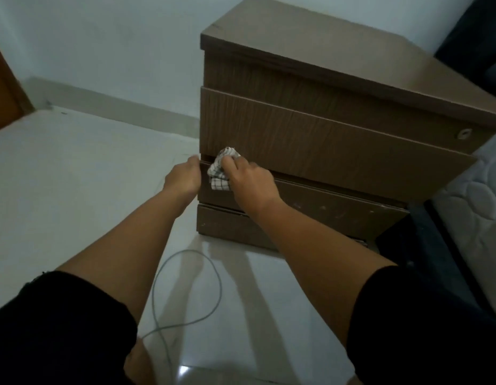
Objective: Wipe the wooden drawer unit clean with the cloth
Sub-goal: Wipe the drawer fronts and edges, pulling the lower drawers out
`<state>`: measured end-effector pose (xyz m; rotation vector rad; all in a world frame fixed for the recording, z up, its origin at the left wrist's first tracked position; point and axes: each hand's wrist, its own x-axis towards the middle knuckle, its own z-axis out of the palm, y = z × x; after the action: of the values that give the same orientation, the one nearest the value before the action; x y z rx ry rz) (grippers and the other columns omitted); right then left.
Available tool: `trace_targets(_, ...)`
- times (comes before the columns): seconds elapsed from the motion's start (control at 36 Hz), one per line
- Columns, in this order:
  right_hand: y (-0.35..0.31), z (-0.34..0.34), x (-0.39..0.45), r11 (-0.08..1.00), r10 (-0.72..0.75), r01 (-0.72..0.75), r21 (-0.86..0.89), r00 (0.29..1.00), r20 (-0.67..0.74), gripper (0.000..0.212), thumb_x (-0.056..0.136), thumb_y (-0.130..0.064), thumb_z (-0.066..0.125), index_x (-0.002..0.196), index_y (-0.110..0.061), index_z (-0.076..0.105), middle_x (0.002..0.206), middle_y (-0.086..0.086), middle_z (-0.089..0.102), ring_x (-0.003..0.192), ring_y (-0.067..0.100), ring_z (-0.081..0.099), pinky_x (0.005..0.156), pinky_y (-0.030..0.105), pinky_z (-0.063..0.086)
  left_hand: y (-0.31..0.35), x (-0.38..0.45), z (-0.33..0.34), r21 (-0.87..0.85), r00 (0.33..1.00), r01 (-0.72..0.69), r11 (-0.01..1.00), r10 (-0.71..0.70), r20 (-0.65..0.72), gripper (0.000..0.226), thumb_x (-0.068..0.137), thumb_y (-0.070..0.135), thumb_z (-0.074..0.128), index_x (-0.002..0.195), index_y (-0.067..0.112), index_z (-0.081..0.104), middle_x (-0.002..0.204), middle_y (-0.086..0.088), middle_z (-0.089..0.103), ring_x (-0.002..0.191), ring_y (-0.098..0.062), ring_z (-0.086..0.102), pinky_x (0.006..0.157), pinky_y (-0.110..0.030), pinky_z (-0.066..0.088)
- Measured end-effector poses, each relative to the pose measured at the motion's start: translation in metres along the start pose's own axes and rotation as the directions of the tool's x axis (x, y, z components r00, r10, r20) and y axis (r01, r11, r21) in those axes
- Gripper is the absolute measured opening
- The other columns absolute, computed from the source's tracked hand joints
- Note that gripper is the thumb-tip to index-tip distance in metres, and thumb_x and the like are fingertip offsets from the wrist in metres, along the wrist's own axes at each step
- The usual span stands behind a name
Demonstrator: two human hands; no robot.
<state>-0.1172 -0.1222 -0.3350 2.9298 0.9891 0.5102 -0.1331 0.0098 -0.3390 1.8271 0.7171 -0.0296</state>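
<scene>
Drawer unit point(324, 129) seen standing on pale tiled floor point(74, 176), set against wall point(102, 37); brown wood-grain finish. Three drawer fronts counted. Upper front is pulled forward of the carcass. A round lock point(464, 133) is noted at its right end.

Cloth point(220, 169), white with dark check, is bunched and pressed against the left end of the unit, at the gap between upper and middle fronts. Its lower part hangs over the middle front.

Right hand point(248, 182): grip is closed on the cloth, fingers curled over the wad, palm towards the drawer face. Forearm is extended from a black sleeve point(421, 315).

Left hand point(184, 177): placed at the unit's left front corner, just beside the cloth, level with the same gap. Fingertips are hidden behind the edge. Whether the grip is spread or pressed together cannot be told; nothing is seen held in it.

Grey cable point(191, 287) is looped on the floor between the forearms. Light specks are visible on the middle front, right of the right hand. Quilted mattress point(474, 212) lies at right, near the unit. Orange-brown door edge point(2, 90) is seen at far left.
</scene>
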Motion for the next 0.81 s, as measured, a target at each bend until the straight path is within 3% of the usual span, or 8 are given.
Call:
trace_targets(0.08, -0.008, 0.024, 0.016, 0.998, -0.063, 0.063, -0.019, 0.998, -0.024, 0.036, 0.070, 0.001, 0.071, 0.105, -0.001, 0.060, 0.081, 0.021, 0.066, 0.061, 0.037, 0.065, 0.043, 0.033, 0.045, -0.005, 0.008, -0.007, -0.036, 1.000, 0.006, 0.999, -0.006, 0.012, 0.062, 0.094, 0.048, 0.019, 0.130, 0.016, 0.059, 0.135, -0.012, 0.057, 0.122, -0.029, 0.052, 0.106, -0.045, 0.041)
trace_targets(0.17, -0.013, 0.047, 0.026, 0.993, -0.107, 0.095, -0.077, 0.978, -0.178, 0.032, 0.067, -0.003, 0.069, 0.099, -0.007, 0.062, 0.071, 0.014, 0.064, 0.058, 0.032, 0.063, 0.038, 0.030, 0.046, -0.009, 0.016, -0.008, -0.025, 1.000, -0.021, 0.999, 0.021, 0.012, 0.059, 0.099, 0.045, 0.018, 0.130, 0.020, 0.061, 0.134, -0.012, 0.058, 0.121, -0.029, 0.052, 0.102, -0.036, 0.039)
trace_targets(0.28, -0.020, 0.068, 0.032, 0.972, -0.185, 0.123, -0.202, 0.928, -0.325, 0.021, 0.077, -0.012, 0.039, 0.097, -0.016, 0.042, 0.069, 0.004, 0.063, 0.059, 0.021, 0.062, 0.034, 0.023, 0.039, -0.011, 0.020, -0.009, -0.043, 0.999, -0.028, 0.999, 0.026, -0.030, 0.057, 0.100, 0.044, 0.020, 0.129, 0.016, 0.061, 0.130, -0.012, 0.060, 0.116, -0.029, 0.054, 0.088, -0.031, 0.036)
trace_targets(0.42, -0.019, 0.073, 0.031, 0.959, -0.222, 0.144, -0.245, 0.917, -0.332, 0.016, 0.078, -0.013, 0.038, 0.092, -0.017, 0.039, 0.070, 0.002, 0.062, 0.060, 0.020, 0.060, 0.035, 0.021, 0.036, -0.012, 0.022, -0.009, -0.065, 0.997, -0.046, 0.997, 0.042, -0.071, 0.052, 0.101, 0.040, 0.022, 0.127, 0.018, 0.062, 0.131, -0.012, 0.059, 0.117, -0.029, 0.053, 0.097, -0.034, 0.038)
trace_targets(0.58, -0.017, 0.078, 0.030, 0.945, -0.269, 0.178, -0.275, 0.900, -0.344, 0.012, 0.076, -0.014, 0.037, 0.088, -0.018, 0.037, 0.066, -0.002, 0.059, 0.057, 0.015, 0.057, 0.033, 0.020, 0.033, -0.015, 0.019, -0.004, -0.080, 0.992, -0.068, 0.994, 0.059, -0.113, 0.049, 0.099, 0.038, 0.029, 0.115, 0.012, 0.067, 0.113, -0.011, 0.063, 0.092, -0.022, 0.050, 0.082, -0.031, 0.036)
trace_targets(0.67, -0.015, 0.080, 0.028, 0.935, -0.295, 0.205, -0.289, 0.901, -0.318, 0.013, 0.077, -0.014, 0.042, 0.089, -0.017, 0.040, 0.066, -0.003, 0.059, 0.056, 0.014, 0.056, 0.034, 0.020, 0.033, -0.013, 0.017, -0.005, -0.097, 0.990, -0.070, 0.993, 0.058, -0.126, 0.034, 0.096, 0.034, 0.039, 0.094, 0.015, 0.068, 0.098, -0.007, 0.064, 0.088, -0.022, 0.053, 0.077, -0.031, 0.038)
trace_targets(0.75, -0.011, 0.101, 0.019, 0.922, -0.319, 0.262, -0.284, 0.931, -0.178, 0.024, 0.072, -0.021, 0.053, 0.096, -0.018, 0.057, 0.076, 0.000, 0.065, 0.064, 0.017, 0.062, 0.038, 0.023, 0.042, -0.015, 0.015, -0.005, -0.133, 0.991, -0.092, 0.987, 0.078, -0.106, 0.020, 0.089, 0.035, 0.052, 0.081, 0.023, 0.066, 0.092, -0.002, 0.068, 0.094, -0.022, 0.065, 0.081, -0.033, 0.048)
trace_targets(0.81, -0.013, 0.117, 0.011, 0.936, -0.285, 0.258, -0.242, 0.955, -0.084, 0.029, 0.075, -0.025, 0.047, 0.096, -0.021, 0.066, 0.078, 0.001, 0.067, 0.065, 0.018, 0.063, 0.040, 0.025, 0.045, -0.017, 0.014, -0.005, -0.129, 0.991, -0.117, 0.985, 0.106, -0.086, 0.020, 0.088, 0.038, 0.054, 0.079, 0.025, 0.066, 0.090, -0.001, 0.070, 0.101, -0.024, 0.068, 0.092, -0.039, 0.050)
